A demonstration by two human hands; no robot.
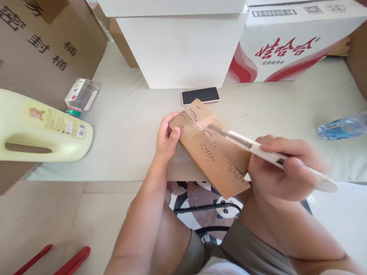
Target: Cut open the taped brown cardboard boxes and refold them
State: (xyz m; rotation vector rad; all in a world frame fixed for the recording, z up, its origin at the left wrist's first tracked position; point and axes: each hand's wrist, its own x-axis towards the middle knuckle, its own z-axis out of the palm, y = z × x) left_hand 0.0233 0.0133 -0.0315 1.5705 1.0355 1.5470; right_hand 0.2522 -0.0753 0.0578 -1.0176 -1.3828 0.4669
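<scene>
A brown cardboard box [200, 143] is tilted over the front edge of the table, with jagged cut marks and clear tape along its seam. My left hand [168, 137] grips its upper left corner, thumb on the near face. In my right hand [283, 168] is a white utility knife [268, 154], closed in the fingers. The knife's extended blade points left and lies over the box near the taped seam; whether it touches the cardboard I cannot tell. Motion blurs my right hand a little.
Behind the box lies a phone [200, 96], before a white carton [183, 53]. A red-and-white carton [283, 49] stands right of it. Water bottle [341, 126] lies at right; yellow jug [46, 128] and clear bottle [81, 97] at left, beside a large carton [54, 42].
</scene>
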